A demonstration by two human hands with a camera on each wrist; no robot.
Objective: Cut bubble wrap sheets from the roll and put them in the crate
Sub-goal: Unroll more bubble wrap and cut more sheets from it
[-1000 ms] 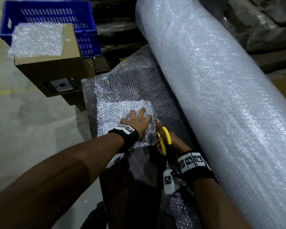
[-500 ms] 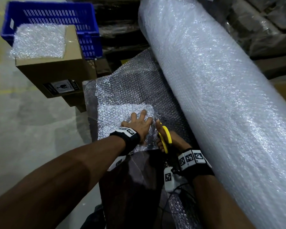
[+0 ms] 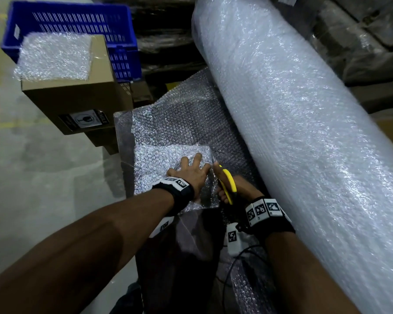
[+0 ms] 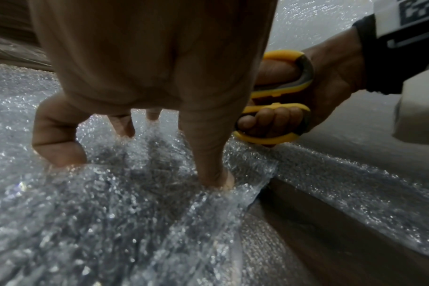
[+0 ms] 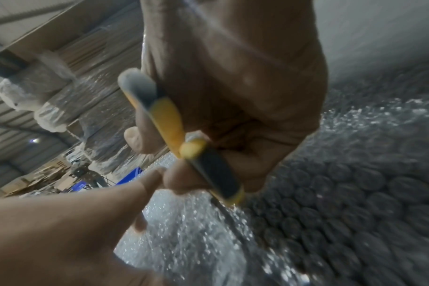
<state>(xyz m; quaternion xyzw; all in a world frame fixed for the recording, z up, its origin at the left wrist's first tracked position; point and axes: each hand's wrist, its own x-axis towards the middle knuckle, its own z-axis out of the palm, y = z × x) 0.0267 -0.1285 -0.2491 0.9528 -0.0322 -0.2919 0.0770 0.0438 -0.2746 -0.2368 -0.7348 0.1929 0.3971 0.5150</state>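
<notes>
A huge bubble wrap roll (image 3: pixel 293 123) lies diagonally on the right, its loose end spread over a dark table (image 3: pixel 186 241). A folded bubble wrap sheet (image 3: pixel 159 164) lies on that loose end. My left hand (image 3: pixel 191 171) presses flat on the sheet with spread fingers (image 4: pixel 213 174). Just right of it my right hand (image 3: pixel 232 189) grips yellow-handled scissors (image 3: pixel 227 182), blades pointing away along the sheet's right edge. The wrist views show the scissors (image 4: pixel 279 96) (image 5: pixel 184 143) held in curled fingers. A blue crate (image 3: pixel 77 30) stands at the far left.
A cardboard box (image 3: pixel 77 96) with a stack of cut bubble wrap sheets (image 3: pixel 55 56) on top stands in front of the crate. Grey floor (image 3: pixel 32 177) lies to the left. Dark wrapped goods (image 3: pixel 361 41) are piled behind the roll.
The scissors and right hand have crept forward along the sheet's right edge. The left hand has stayed pressed on the sheet, shifting slightly forward.
</notes>
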